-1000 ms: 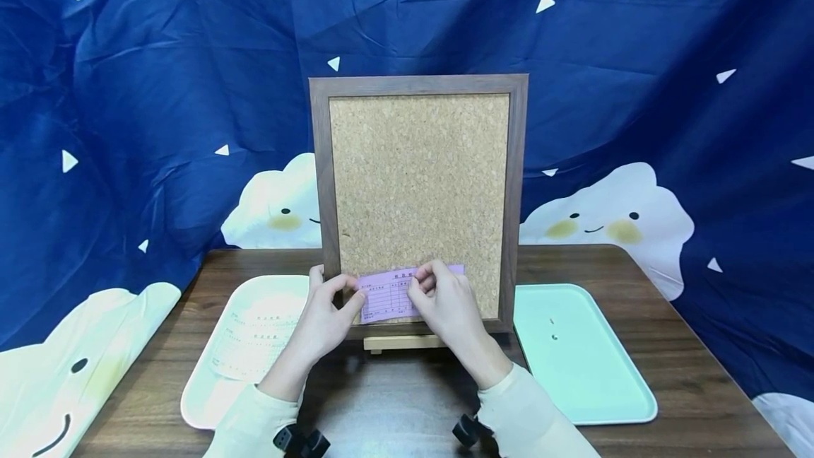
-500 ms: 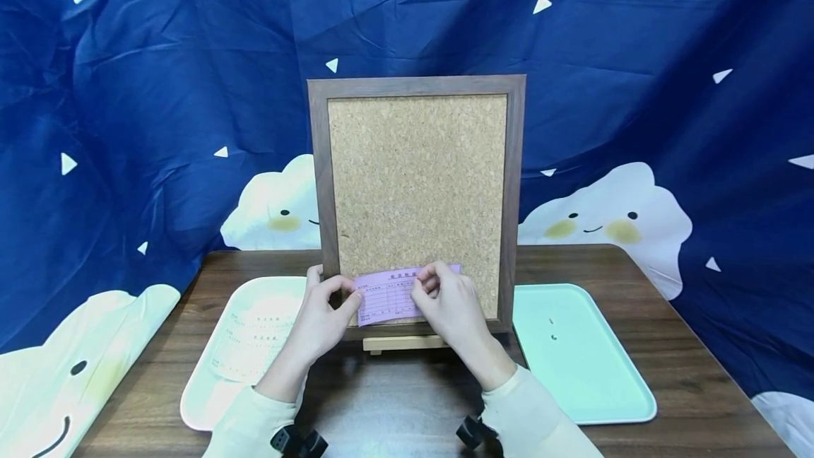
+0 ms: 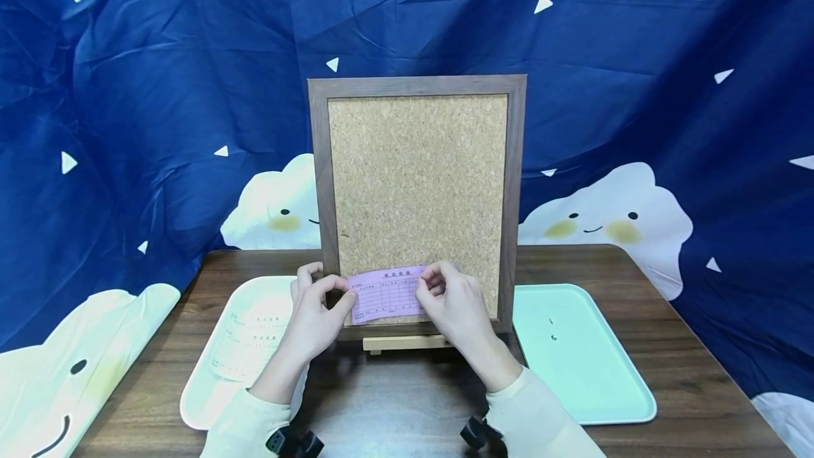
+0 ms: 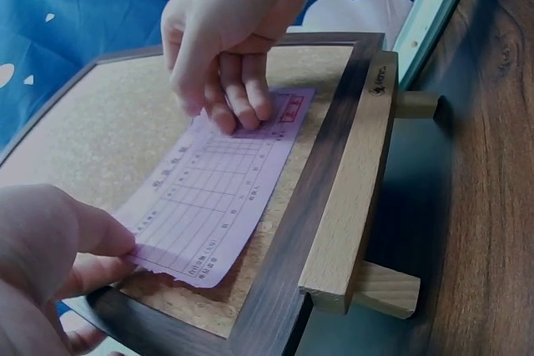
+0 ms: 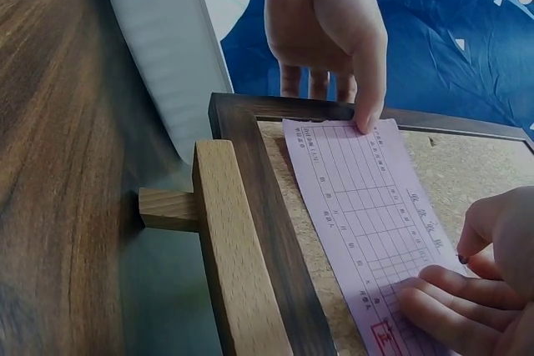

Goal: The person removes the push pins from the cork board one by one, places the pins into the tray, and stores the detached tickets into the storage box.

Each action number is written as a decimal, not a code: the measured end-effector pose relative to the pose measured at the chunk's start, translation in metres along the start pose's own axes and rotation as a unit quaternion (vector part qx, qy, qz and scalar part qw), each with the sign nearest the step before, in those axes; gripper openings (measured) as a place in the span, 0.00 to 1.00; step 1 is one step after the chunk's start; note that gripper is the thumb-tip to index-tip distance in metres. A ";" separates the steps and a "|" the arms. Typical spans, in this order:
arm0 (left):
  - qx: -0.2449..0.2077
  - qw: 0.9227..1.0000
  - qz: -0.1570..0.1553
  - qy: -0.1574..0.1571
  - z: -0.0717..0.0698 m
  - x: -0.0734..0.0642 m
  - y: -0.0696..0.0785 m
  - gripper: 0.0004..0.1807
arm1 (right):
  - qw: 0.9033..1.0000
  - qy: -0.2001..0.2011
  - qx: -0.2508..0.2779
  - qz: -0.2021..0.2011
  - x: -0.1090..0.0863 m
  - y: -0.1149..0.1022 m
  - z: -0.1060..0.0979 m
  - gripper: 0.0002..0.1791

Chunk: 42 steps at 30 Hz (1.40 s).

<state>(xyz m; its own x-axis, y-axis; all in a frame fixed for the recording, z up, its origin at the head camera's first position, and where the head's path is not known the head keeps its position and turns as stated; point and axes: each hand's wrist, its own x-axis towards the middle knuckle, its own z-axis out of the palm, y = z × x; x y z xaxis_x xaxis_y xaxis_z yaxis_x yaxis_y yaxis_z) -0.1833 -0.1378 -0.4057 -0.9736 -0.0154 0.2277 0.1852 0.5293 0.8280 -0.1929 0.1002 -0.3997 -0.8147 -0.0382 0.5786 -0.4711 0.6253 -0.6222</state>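
A pink printed paper slip (image 3: 381,295) lies across the lower part of a cork board (image 3: 416,182) in a dark wooden frame. My left hand (image 3: 320,309) pinches the slip's left end between thumb and forefinger, other fingers reaching behind the frame's edge. Over the slip's right part is my right hand (image 3: 461,302), its thumb and forefinger pinching a small dark pin (image 5: 463,259) at the slip's upper edge. In the left wrist view, the other right-hand fingers (image 4: 242,106) rest on the slip, near its red stamp. The slip bows slightly away from the cork at its left end.
A light wooden stand (image 3: 407,343) bears the board on a brown table (image 3: 636,345). A white tray (image 3: 197,394) with printed papers is at left. Two tiny items (image 3: 553,337) lie in the mint-green tray (image 3: 598,380) at right. Blue cloth (image 3: 413,13) hangs behind.
My left hand and the slip's left end have shifted a little to the left. My right hand has moved slightly to the right, covering more of the slip's right end.
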 end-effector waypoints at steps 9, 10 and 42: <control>-0.003 1.000 0.017 0.025 -0.003 -0.002 -0.002 0.04 | 1.000 0.003 0.016 -0.007 0.000 0.001 -0.002 0.03; -0.002 0.999 0.019 0.029 -0.003 -0.001 -0.002 0.03 | 1.000 0.002 0.017 -0.007 0.000 0.001 -0.003 0.03; -0.007 0.999 0.002 0.041 -0.024 0.000 -0.007 0.05 | 1.000 0.000 0.007 -0.008 0.000 0.007 -0.012 0.05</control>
<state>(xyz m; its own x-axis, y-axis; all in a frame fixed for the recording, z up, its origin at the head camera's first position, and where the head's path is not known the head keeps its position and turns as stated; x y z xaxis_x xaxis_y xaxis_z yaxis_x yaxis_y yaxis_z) -0.1814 -0.1619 -0.3998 -0.9587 -0.0827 0.2723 0.1922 0.5174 0.8338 -0.1922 0.1145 -0.3979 -0.8073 -0.0472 0.5882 -0.4881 0.6135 -0.6207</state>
